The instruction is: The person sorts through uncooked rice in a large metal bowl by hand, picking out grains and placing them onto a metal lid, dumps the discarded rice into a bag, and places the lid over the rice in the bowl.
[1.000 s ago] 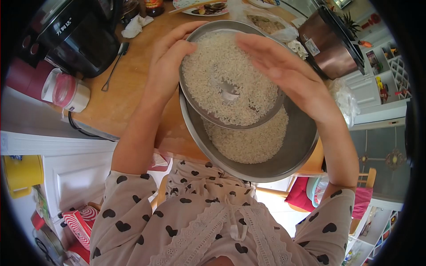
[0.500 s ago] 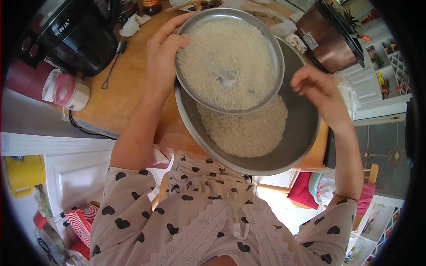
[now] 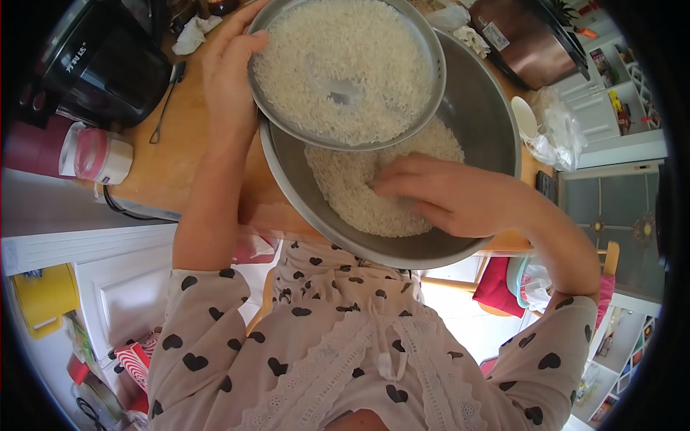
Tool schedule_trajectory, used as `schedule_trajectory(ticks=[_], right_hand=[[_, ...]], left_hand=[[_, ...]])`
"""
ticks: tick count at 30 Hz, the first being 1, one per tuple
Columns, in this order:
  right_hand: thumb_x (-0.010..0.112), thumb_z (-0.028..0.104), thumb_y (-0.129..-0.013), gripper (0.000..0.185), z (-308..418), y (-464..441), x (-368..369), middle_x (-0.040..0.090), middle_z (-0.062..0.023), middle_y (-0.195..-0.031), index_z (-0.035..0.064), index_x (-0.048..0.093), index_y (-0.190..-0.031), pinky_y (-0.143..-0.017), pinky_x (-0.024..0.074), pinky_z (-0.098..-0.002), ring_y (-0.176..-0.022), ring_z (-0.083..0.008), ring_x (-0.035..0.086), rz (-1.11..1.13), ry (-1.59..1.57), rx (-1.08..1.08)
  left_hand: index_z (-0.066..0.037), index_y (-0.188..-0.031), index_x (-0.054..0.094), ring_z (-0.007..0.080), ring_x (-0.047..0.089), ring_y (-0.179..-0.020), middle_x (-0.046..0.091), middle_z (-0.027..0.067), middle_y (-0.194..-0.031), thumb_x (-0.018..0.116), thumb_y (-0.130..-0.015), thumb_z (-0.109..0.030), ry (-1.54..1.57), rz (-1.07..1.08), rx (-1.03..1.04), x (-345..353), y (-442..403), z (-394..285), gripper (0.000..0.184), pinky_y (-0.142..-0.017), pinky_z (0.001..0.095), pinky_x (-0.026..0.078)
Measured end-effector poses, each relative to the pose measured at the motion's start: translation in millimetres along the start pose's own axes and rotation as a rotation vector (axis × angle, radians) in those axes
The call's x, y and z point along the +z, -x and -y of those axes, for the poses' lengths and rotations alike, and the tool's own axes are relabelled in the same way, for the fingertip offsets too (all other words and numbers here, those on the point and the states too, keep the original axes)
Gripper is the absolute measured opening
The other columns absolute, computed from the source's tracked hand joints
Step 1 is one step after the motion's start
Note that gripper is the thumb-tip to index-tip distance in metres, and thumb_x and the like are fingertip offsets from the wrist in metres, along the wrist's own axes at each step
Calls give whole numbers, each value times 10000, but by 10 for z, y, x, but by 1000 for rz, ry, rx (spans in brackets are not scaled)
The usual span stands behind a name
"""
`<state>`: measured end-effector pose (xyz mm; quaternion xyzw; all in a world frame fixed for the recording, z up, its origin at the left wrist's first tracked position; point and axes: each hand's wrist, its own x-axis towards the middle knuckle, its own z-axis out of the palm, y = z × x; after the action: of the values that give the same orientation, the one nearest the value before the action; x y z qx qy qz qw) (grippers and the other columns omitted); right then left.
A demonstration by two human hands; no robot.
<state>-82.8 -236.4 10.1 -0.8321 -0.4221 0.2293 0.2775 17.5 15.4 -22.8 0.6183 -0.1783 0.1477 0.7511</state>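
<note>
My left hand (image 3: 233,72) grips the left rim of a round steel plate (image 3: 435,79), thumb on the upper side. A layer of white rice covers the plate, with a thin bare patch near its middle. The plate is held over a large steel basin (image 3: 507,136), hiding part of it. More rice (image 3: 352,194) lies heaped in the basin. My right hand (image 3: 460,194) reaches into the basin from the right. Its fingers are bent and closed on the rice, and the fingertips are partly hidden among the grains.
A black appliance (image 3: 108,65) stands at the left of the wooden table (image 3: 172,172), beside a spoon (image 3: 169,100) and a pink-and-white jar (image 3: 104,154). A brown cooker (image 3: 528,43) is at the back right. Plastic bags (image 3: 564,129) and a white bowl (image 3: 525,117) lie right of the basin.
My right hand has come down from above the basin's right side into the rice. The plate in my left hand, the basin and the table all appear further up and left in view.
</note>
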Motion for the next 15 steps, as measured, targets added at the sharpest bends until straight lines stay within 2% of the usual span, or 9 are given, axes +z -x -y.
schedule_trajectory(ticks=[1,4,6,9,12,15], right_hand=[[476,36,-840,301,20,37,-56,539,-151,-1132,19,539,-1134,-914,423,-391,-1025,-312,549,67,-40,-38],[484,-14,-823,306,-59,122,-319,585,-130,-1054,36,557,-1115,-852,450,-377,-952,-315,573,151,-185,73],[479,47,-853,217,-138,197,-366,600,-148,-973,31,581,-1044,-802,454,-394,-925,-316,576,-44,111,263],[483,135,-876,201,-248,246,-313,593,-187,-940,13,553,-1019,-772,448,-413,-897,-342,576,-57,227,558],[489,232,-893,260,-66,151,-249,592,-204,-906,8,514,-1023,-772,440,-422,-881,-374,573,56,171,656],[484,319,-896,341,171,34,-149,605,-241,-886,-2,507,-1007,-780,445,-444,-883,-387,585,130,55,642]], left_hand=[[69,-1201,516,188,558,-1032,580,141,-1140,450,-781,-165,-9,6,-2,-3,2,-7,485,-902,264,412],[118,-1194,477,256,545,-1059,558,194,-1158,436,-704,-136,159,-22,7,168,18,-94,554,-944,303,398],[122,-1194,476,254,546,-1055,561,194,-1153,436,-702,-132,184,-30,7,182,23,-97,555,-944,302,398],[120,-1198,475,249,549,-1044,565,192,-1143,434,-704,-133,184,-44,11,243,51,-134,556,-940,299,399],[111,-1199,477,243,550,-1036,568,187,-1135,433,-710,-144,147,-23,-9,258,73,-193,554,-932,296,402],[102,-1196,481,240,551,-1029,570,182,-1127,436,-717,-161,131,24,-32,169,48,-173,549,-923,293,406]])
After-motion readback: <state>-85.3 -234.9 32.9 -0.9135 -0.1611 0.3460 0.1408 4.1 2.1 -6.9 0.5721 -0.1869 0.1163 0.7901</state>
